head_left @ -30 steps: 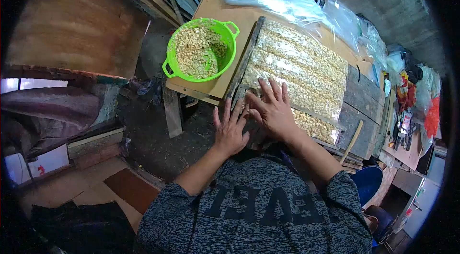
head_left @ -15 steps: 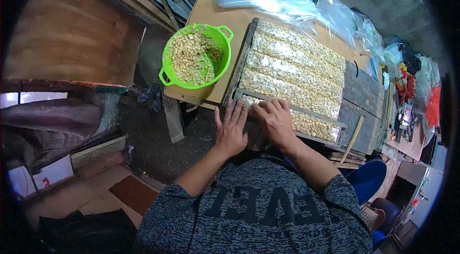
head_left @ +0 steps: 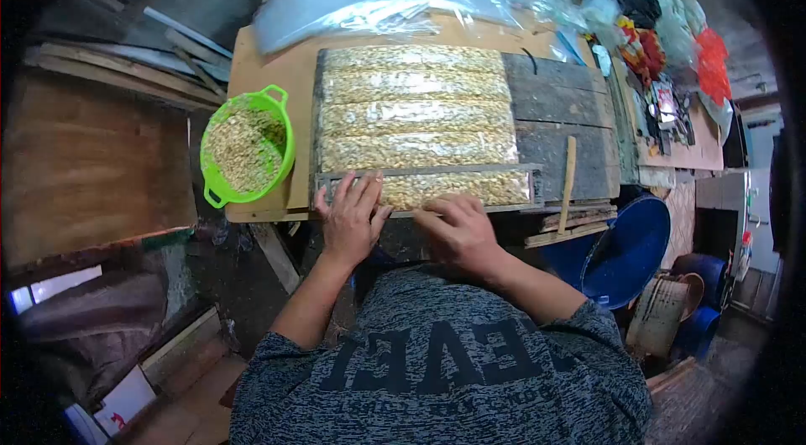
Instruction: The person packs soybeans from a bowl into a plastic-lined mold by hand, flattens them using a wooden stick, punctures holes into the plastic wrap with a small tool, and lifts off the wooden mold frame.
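A clear plastic sheet-like bag (head_left: 420,117) of pale beans or grains lies on the table, pressed into several long rows. A narrow wooden frame (head_left: 470,168) surrounds the row nearest me. My left hand (head_left: 348,222) lies with fingers outstretched over the left end of that front row, fingertips on the frame's upper bar. My right hand (head_left: 462,231) is at the front edge of the row, near its middle, with fingers curled together. What they pinch, if anything, is hidden. Left of the bag stands a bright green basin (head_left: 288,147) with two handles, partly filled with loose pale grains (head_left: 239,149).
Dark wooden boards (head_left: 558,155) extend right of the bag, with a thin wooden stick (head_left: 568,185) across their front edge. Clear plastic sheets (head_left: 344,4) lie along the back. Blue barrels (head_left: 625,252) stand at the lower right. Wooden planks (head_left: 126,71) lean at the left.
My view has turned, so the table now appears squarer and further left. My right hand has moved right along the front row, away from my left hand, which stays at the left end.
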Tool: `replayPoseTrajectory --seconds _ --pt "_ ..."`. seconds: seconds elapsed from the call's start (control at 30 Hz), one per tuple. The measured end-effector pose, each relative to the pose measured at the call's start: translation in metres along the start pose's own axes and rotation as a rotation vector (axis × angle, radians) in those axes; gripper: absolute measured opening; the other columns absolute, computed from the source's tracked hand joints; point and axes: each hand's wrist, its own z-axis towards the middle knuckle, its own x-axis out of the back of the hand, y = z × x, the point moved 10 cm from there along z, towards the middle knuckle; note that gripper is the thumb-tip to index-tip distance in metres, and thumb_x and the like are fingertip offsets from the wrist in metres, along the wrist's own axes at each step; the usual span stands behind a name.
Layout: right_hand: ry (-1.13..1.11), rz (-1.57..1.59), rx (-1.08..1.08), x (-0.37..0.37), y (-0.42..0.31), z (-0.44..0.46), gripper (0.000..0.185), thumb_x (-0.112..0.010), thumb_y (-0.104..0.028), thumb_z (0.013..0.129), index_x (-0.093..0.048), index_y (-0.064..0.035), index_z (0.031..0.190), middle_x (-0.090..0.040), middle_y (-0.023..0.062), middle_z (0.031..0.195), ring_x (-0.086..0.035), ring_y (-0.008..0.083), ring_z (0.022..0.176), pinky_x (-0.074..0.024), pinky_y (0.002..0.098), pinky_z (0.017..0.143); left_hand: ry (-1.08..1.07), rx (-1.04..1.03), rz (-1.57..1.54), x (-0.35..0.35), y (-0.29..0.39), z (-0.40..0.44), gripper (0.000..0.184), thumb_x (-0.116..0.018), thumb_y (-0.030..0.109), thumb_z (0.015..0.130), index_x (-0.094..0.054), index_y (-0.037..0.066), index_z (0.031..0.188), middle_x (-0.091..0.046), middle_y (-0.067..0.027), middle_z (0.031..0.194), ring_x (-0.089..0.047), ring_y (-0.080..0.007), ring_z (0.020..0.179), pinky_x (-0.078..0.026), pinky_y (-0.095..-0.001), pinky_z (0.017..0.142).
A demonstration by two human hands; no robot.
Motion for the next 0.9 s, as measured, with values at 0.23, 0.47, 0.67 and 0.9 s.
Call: replayPoseTrajectory --seconds 0.23,0.47,0.67,0.9 --pt "0.319 -0.309 -0.633 0.069 0.101 -0.106 0.046 -0.062 -0.006 0.083 -0.058 -0.0016 0.128 -0.058 0.0178 0.128 -0.052 0.0359 0.122 -0.0369 0.0470 0.103 -0.015 -0.089 -0.024 -0.015 0.041 0.016 0.054 -0.068 0.031 0.090 -0.056 0.013 0.139 -0.061 -0.0069 0.134 -0.051 -0.0250 0.129 -0.023 -0.0529 0.106" --pt "0.188 -0.380 -0.543 0.038 0.126 -0.100 0.043 -0.056 -0.006 0.088 -0.057 -0.0013 0.131 -0.057 0.0179 0.131 -0.049 0.0374 0.130 -0.0338 0.0483 0.107 -0.052 -0.178 -0.077 -0.019 0.078 0.032 0.047 -0.065 0.025 0.092 -0.057 0.013 0.137 -0.061 -0.0075 0.133 -0.053 -0.0247 0.127 -0.029 -0.0468 0.103" --pt "0.226 -0.305 -0.512 0.041 0.137 -0.101 0.044 -0.063 -0.002 0.085 -0.059 -0.0052 0.129 -0.059 0.0162 0.127 -0.051 0.0368 0.128 -0.0378 0.0468 0.104 0.005 -0.296 -0.114 -0.029 0.100 0.036 0.035 -0.060 0.018 0.094 -0.062 0.010 0.128 -0.063 -0.0084 0.127 -0.056 -0.0297 0.122 -0.041 -0.0453 0.102" --pt "0.320 -0.205 -0.425 0.068 0.135 -0.081 0.054 -0.073 -0.003 0.080 -0.058 -0.0118 0.132 -0.058 0.0140 0.131 -0.050 0.0349 0.130 -0.0416 0.0475 0.101 0.028 -0.270 -0.227 -0.032 0.093 0.037 0.028 -0.062 0.017 0.092 -0.068 0.011 0.119 -0.065 -0.0125 0.127 -0.060 -0.0365 0.120 -0.045 -0.0477 0.103"
